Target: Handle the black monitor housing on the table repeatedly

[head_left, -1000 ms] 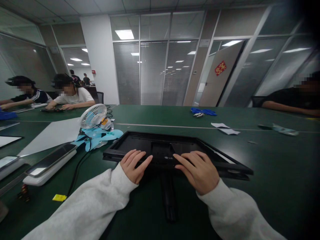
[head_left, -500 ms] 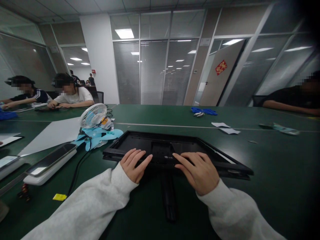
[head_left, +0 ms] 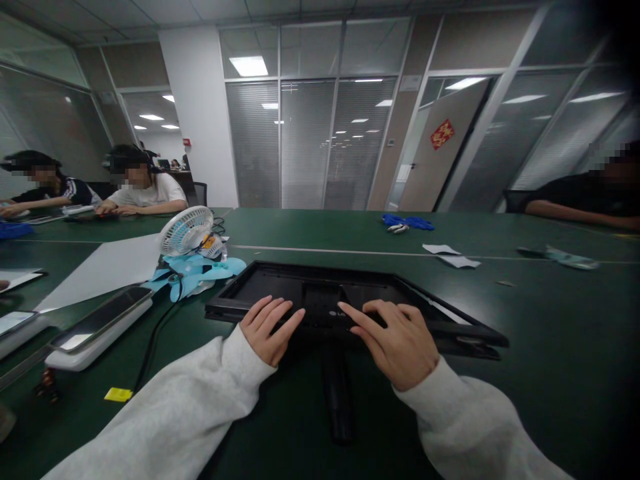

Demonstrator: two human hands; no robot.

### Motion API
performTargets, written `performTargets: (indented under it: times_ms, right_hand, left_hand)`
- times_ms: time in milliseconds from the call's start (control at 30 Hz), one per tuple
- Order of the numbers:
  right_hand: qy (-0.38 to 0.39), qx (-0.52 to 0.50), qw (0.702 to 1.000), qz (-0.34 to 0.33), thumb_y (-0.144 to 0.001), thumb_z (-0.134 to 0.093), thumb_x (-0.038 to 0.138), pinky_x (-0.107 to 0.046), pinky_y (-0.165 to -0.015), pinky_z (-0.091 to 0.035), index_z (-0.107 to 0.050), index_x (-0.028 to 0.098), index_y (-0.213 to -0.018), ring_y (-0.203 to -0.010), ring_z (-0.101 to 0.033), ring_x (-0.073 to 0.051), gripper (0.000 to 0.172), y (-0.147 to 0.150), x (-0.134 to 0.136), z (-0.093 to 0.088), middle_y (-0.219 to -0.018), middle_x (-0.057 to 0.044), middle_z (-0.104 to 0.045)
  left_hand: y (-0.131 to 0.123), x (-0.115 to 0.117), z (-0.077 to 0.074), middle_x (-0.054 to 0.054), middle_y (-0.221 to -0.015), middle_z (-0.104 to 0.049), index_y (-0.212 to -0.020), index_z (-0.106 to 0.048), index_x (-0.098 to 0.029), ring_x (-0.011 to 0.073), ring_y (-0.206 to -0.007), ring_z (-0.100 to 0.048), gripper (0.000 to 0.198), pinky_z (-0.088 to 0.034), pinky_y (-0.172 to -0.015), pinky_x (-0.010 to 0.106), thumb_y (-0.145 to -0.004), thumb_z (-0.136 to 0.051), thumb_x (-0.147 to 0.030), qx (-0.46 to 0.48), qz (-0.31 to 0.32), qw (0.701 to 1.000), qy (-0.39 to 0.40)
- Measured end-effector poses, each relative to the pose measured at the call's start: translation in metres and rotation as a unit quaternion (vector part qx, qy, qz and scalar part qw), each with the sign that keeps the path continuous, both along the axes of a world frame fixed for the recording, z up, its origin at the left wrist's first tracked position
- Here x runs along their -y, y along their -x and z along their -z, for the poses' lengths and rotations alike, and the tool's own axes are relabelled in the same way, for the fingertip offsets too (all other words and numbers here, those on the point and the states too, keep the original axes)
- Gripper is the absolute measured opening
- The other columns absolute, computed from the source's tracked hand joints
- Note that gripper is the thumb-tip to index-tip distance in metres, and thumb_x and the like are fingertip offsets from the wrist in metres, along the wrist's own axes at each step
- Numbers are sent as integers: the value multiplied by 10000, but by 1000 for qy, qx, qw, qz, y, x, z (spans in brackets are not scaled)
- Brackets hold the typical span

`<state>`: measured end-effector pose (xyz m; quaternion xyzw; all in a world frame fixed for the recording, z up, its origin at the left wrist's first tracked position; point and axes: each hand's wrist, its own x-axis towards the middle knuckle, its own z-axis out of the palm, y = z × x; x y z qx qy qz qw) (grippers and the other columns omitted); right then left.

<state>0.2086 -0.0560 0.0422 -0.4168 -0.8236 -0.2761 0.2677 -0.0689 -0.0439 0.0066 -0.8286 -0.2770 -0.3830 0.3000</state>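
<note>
A black LG monitor (head_left: pixel 323 293) lies in front of me on the table, its raised rim around a recessed panel. From its near edge a black stand neck (head_left: pixel 339 400) juts toward me. My left hand (head_left: pixel 267 330) rests on the near rim, left of the logo, with fingers stretched out. On the other side of the logo, my right hand (head_left: pixel 397 340) lies over the same rim, its fingers apart. The right index finger points out beside the LG lettering, and the thumb is at the rim's front. Neither hand grips anything; the right palm's underside is hidden.
Left of the monitor are a small white fan (head_left: pixel 186 230), a light-blue item (head_left: pixel 203 272) and a phone (head_left: pixel 107 320) on a white box. Blue gloves (head_left: pixel 407 222) and white papers (head_left: pixel 450 256) lie beyond. Several people sit around the green table (head_left: pixel 550 400).
My right index finger has shifted slightly left, toward the logo, and sits a little higher. My left hand and the monitor look almost unmoved. At far left, a co-worker leans slightly further left.
</note>
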Motion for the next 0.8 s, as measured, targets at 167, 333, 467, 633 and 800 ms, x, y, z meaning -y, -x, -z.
performTargets:
  times_ms: [167,333,467,633,800]
  right_hand:
    - [7,-1,1000,-9,-904,-496,296,-358,-792,-289,-575,311,-1232,-839,-538,-161,337,0,0,-1,-933,-36,-607]
    - [1,7,1000,-10,-902,-501,288,-363,-820,-295,-576,282,-1236,-834,-533,-159,342,1,-1,1,-932,-40,-618]
    - [-12,11,1000,-15,-899,-509,290,-361,-831,-304,-590,267,-1217,-827,-531,-157,329,1,-2,1,-924,-37,-624]
    - [-8,20,999,-24,-896,-513,292,-363,-828,-316,-606,257,-1188,-812,-522,-155,309,0,-5,-3,-917,-33,-620]
    - [7,27,999,-33,-895,-510,285,-330,-763,-340,-597,241,-1204,-822,-506,-162,323,0,-4,-2,-942,-46,-609]
  left_hand:
    - [0,-1,2,124,-1210,-557,-1291,-507,-169,249,-1142,-513,472,-393,-1006,456,-824,-467,-116,0,-3,1000,4]
    - [0,-2,3,114,-1220,-556,-1303,-497,-181,249,-1147,-512,482,-392,-1011,454,-826,-461,-128,4,-10,1000,5]
    - [-1,-2,3,107,-1224,-556,-1307,-495,-181,249,-1158,-506,484,-384,-1023,446,-827,-466,-131,14,-13,1000,-5]
    - [-3,-1,4,96,-1255,-541,-1326,-473,-192,250,-1180,-491,487,-373,-1038,444,-842,-469,-149,22,-29,999,-12]
    - [-4,-1,5,99,-1259,-535,-1324,-477,-187,253,-1185,-484,481,-370,-1040,442,-845,-482,-152,30,-31,999,-15]
